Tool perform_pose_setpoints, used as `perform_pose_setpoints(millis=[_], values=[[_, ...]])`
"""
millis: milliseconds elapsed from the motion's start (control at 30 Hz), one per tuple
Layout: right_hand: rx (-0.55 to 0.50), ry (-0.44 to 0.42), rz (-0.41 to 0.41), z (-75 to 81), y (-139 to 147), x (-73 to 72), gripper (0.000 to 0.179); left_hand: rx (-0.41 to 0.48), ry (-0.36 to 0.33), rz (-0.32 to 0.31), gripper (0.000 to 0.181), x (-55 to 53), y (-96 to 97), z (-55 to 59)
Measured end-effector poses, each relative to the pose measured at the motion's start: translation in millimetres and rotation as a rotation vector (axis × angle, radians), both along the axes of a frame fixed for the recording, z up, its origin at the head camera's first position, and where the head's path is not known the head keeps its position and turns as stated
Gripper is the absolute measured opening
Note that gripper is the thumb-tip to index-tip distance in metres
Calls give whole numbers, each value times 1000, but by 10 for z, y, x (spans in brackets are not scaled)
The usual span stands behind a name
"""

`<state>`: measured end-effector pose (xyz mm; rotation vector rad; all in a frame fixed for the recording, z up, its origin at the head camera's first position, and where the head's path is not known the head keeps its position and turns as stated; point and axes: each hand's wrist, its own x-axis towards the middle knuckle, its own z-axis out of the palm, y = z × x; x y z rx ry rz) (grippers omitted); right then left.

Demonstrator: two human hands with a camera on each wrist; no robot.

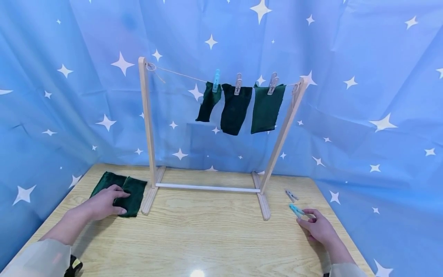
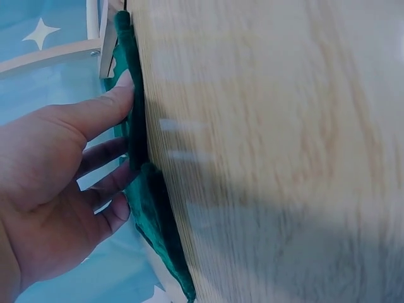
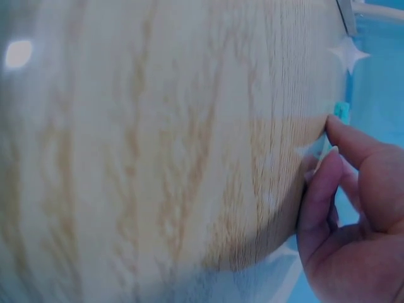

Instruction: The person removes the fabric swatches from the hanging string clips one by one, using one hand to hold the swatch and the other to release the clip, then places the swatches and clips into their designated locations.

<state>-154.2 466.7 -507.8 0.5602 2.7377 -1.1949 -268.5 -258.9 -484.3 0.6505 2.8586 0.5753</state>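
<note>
On the left of the table, my left hand (image 1: pixel 107 202) rests on dark green cloth pieces, its thumb and fingers spread apart. One green cloth (image 1: pixel 137 189) overlaps another green cloth (image 1: pixel 108 180) there. The left wrist view shows the fingertips at the cloth (image 2: pixel 140 113) where it lies on the tabletop. At the right side, my right hand (image 1: pixel 320 227) pinches a light blue clothespin (image 1: pixel 295 210) between thumb and fingers, close to the table. Its blue end (image 3: pixel 341 112) peeks out past the fingers in the right wrist view. Just beyond lies a grey clothespin (image 1: pixel 291 196).
A wooden rack (image 1: pixel 147 123) stands at the back, with a string (image 1: pixel 183 75) across its posts. A small green cloth (image 1: pixel 209 104) hangs by a blue clothespin (image 1: pixel 216 81); two larger green cloths (image 1: pixel 236 111) (image 1: pixel 267 111) hang by grey clothespins (image 1: pixel 238 84). A starred blue curtain surrounds the table.
</note>
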Motion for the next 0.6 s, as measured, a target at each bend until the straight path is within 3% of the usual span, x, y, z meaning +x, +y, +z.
perform_pose_setpoints(millis=[167, 333, 467, 600], values=[[-4, -7, -4, -17, 3, -19, 71, 14, -13, -9, 63, -27, -60, -39], [12, -14, 5, -19, -16, -32, 71, 91, 10, 15, 56, 27, -102, -73], [18, -8, 10, 4, -43, -27, 71, 178, 88, 55, 42, 96, -73, -74], [8, -22, 9, 21, -23, 19, 82, 256, 183, 66, 30, 150, 41, 14]])
